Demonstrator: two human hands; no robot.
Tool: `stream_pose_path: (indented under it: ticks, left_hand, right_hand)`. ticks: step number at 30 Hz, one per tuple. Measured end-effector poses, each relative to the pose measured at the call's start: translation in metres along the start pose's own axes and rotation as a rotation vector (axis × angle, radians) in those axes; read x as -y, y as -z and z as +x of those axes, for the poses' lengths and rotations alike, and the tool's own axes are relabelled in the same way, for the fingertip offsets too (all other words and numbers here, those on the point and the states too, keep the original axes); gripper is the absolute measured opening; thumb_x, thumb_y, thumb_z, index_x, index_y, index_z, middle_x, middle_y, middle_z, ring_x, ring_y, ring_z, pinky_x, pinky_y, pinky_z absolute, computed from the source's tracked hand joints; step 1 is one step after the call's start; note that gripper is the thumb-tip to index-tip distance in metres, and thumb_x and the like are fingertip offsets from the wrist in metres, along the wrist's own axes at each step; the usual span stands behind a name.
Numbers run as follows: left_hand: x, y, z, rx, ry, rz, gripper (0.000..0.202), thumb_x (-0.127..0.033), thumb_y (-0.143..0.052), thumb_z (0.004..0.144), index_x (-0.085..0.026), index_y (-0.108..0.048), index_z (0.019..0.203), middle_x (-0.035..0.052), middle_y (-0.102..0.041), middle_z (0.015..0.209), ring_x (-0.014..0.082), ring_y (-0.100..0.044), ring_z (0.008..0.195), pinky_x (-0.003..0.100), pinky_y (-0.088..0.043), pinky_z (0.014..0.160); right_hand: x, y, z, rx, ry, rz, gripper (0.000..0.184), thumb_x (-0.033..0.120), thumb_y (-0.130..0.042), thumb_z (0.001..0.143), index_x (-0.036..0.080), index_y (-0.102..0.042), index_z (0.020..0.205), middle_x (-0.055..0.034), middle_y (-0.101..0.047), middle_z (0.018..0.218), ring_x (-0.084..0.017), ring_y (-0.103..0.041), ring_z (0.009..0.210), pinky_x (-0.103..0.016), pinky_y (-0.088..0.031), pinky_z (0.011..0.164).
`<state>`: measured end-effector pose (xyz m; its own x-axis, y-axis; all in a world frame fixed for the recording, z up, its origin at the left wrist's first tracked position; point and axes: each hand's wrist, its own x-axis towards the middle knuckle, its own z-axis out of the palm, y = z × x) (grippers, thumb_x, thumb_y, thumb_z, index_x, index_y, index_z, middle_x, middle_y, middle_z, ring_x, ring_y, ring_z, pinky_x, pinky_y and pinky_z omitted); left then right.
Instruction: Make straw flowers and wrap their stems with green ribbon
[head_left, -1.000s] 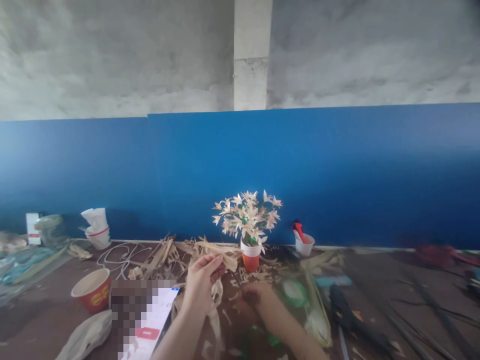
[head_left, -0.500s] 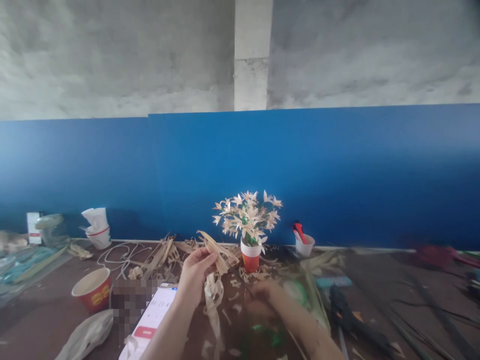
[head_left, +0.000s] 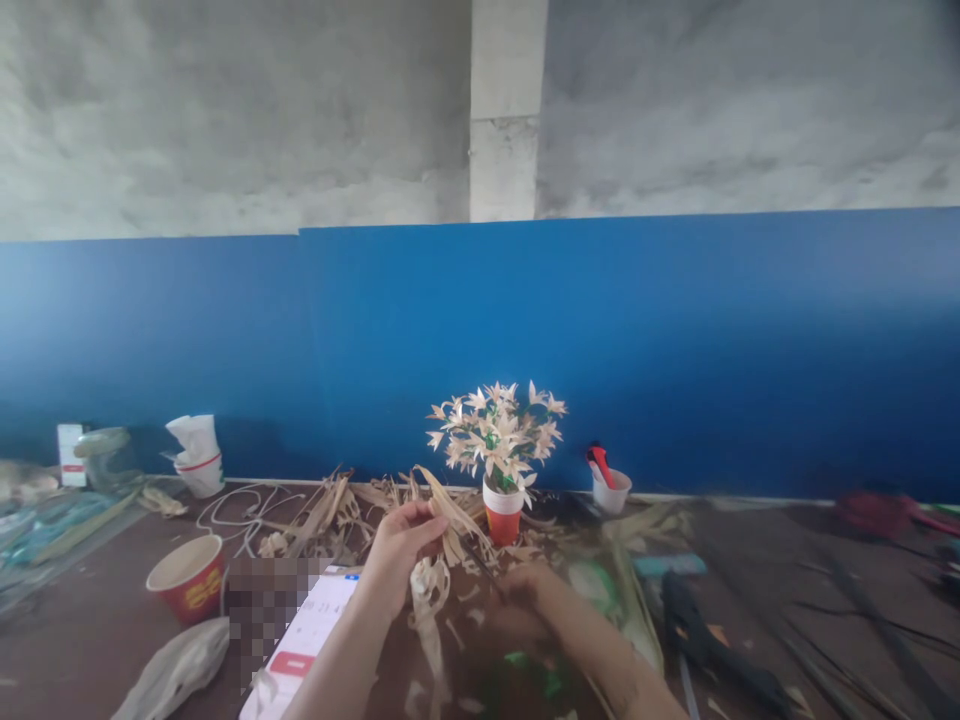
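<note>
My left hand is raised over the brown table, its fingers pinched on a long dried husk strip that slants up and right; a curled pale piece hangs below it. Just to the right and lower, my right hand is closed on a thin dark stem or wire that points toward the strip. Behind both hands stands an orange and white cup with a bunch of pale handmade flowers.
Husk scraps litter the table. A red paper cup, a phone and a pale bag lie at left; stacked white cups farther back. A white cup with a red tool, a green tape roll and a dark glue gun lie at right.
My left hand has lifted the husk strip slightly and shifted left, then settled near the flower cup. My right hand moved a little right and up with the thin stem.
</note>
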<state>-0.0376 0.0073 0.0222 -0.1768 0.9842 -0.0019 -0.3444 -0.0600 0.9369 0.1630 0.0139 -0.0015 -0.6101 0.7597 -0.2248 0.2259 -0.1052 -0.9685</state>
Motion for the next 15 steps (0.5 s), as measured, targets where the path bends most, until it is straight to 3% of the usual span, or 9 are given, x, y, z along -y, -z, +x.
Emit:
stream_pose_path:
  ticks: [15]
  left_hand:
    - [0.0047, 0.0058, 0.0031, 0.047, 0.047, -0.016, 0.022, -0.023, -0.08, 0.057, -0.012, -0.065, 0.07, 0.0026, -0.067, 0.062, 0.0109, -0.06, 0.054, 0.022, -0.047, 0.057]
  right_hand:
    - [-0.0025, -0.0013, 0.0019, -0.007, 0.007, -0.052, 0.023, 0.035, -0.068, 0.067, 0.014, -0.066, 0.078, 0.0053, -0.047, 0.041, -0.005, -0.037, 0.029, -0.016, -0.024, 0.031]
